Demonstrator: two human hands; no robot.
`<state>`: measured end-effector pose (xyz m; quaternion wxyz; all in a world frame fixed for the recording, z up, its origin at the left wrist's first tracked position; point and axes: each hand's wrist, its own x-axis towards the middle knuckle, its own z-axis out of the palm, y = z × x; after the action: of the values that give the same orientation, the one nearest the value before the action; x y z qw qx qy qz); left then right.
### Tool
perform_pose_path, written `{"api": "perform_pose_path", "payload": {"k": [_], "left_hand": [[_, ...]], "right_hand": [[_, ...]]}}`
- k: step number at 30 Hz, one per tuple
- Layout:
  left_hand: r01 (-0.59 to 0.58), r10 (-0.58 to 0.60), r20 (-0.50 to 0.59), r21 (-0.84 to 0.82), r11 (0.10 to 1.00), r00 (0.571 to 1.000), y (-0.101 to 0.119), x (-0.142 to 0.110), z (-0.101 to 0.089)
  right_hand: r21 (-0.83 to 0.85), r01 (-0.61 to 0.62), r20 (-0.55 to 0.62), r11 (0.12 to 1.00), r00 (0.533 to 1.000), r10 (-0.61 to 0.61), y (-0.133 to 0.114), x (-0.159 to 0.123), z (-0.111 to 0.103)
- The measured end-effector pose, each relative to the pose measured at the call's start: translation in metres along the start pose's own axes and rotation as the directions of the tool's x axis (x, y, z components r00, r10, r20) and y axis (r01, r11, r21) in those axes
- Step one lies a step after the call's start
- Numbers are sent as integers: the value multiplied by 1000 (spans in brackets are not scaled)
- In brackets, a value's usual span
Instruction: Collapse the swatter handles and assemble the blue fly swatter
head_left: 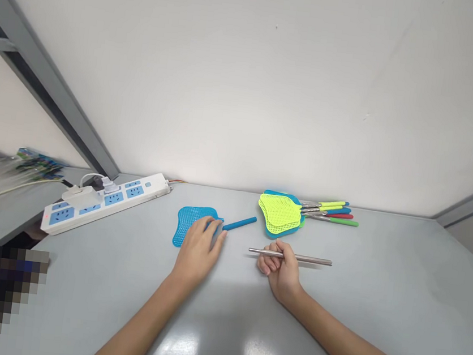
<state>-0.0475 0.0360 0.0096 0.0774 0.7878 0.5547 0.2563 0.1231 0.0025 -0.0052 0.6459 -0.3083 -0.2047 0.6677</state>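
Observation:
A blue fly swatter head (189, 220) lies flat on the table in front of me, with a blue handle (240, 223) at its right. My left hand (200, 244) rests over the right part of the blue head. Its fingers are loosely bent and apart, the thumb close to the handle's near end; whether head and handle are joined is hidden. To the right, my right hand (282, 271) is closed round a thin metal rod (312, 260), held roughly level above the table. Behind it lies a stack of yellow and blue fly swatters (279, 212).
A white power strip (110, 200) with plugs and a cable lies at the left. Several coloured swatter handles (335, 211) point right along the back wall (271, 101). Grey frame posts (55, 83) border the table (378, 285). Plastic-wrapped items (10, 174) lie far left.

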Motion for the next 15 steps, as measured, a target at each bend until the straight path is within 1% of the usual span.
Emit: {"api": "perform_pose_path", "payload": {"k": [2,5,11,15], "left_hand": [[11,-11,-6,106,994,1000,-9,0,4],[54,-56,4,212,976,998,-15,-2,9],[118,-131,28,274,955,991,-13,-2,7],[145,-150,-12,327,934,989,-10,-2,2]], "right_hand": [[-2,0,-8,1000,1000,0,0,1,0],[-4,1,-7,1000,1000,-1,1,2,-1],[-8,10,10,1000,1000,-10,3,2,-2],[-17,25,0,1000,1000,-25,4,3,-3]]}}
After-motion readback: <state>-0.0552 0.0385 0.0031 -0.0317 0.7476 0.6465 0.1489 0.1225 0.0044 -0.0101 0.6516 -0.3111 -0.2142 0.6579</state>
